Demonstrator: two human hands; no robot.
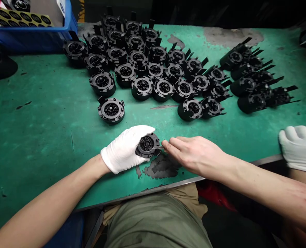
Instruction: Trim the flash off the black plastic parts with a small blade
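Note:
My left hand (128,148), in a white glove, is wrapped round a round black plastic housing (147,145) and tilts its ringed face up towards me. Bare and closed, my right hand (191,151) pinches a thin metal tool that looks like tweezers (160,147). The tool's tip reaches the right side of the housing's face; the rest of it is hidden in my fingers. A similar black housing (111,109) stands alone on the green table just beyond my left hand.
Several rows of black housings (142,86) stand across the green table (52,120), with another group (253,100) at the right. A blue bin (39,39) holding sticker sheets (18,17) sits at the far left. Another person's white-gloved hand (301,146) rests at the right edge.

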